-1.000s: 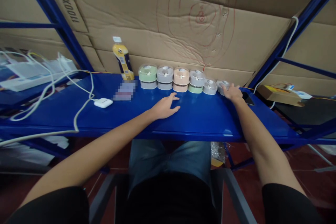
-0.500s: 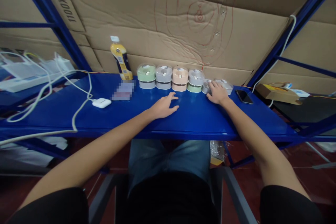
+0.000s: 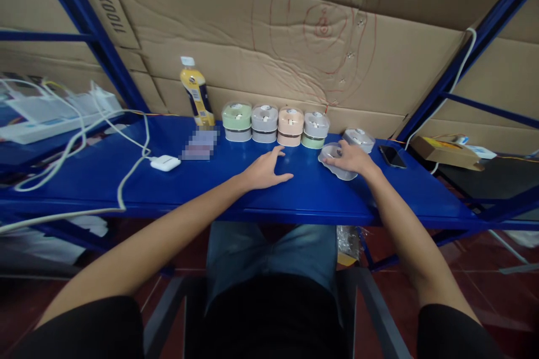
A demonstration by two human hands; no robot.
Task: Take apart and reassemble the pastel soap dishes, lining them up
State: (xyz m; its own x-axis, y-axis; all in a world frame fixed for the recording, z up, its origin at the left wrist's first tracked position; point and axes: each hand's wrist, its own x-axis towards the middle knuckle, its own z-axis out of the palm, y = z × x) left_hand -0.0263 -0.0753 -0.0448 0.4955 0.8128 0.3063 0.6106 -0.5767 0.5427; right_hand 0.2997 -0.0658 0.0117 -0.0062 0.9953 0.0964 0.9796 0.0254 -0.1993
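Observation:
My right hand (image 3: 354, 158) is closed on a grey round-cornered box with a clear lid (image 3: 344, 174), which is slightly tilted at the blue tabletop. Fingers and thumb cover part of its top. Behind that hand sits another grey clear-lidded box (image 3: 360, 139). Left of it, similar boxes stand two high in a row: green over grey (image 3: 236, 118), a grey stack (image 3: 264, 119), a peach stack (image 3: 290, 121) and grey over green (image 3: 315, 123). My left hand (image 3: 265, 170) hovers or rests in front of the row, fingers apart, holding nothing.
A yellow drink bottle (image 3: 197, 95) stands at the back left, near a blurred-out flat item (image 3: 200, 143). A white earphone case (image 3: 165, 163) and white cables (image 3: 122, 185) lie further left. At right are a phone (image 3: 392, 156) and a cardboard box (image 3: 445, 153).
My right hand has drawn one grey box out of the row, towards me, leaving a gap beside the other grey box. My left hand stays about where it was.

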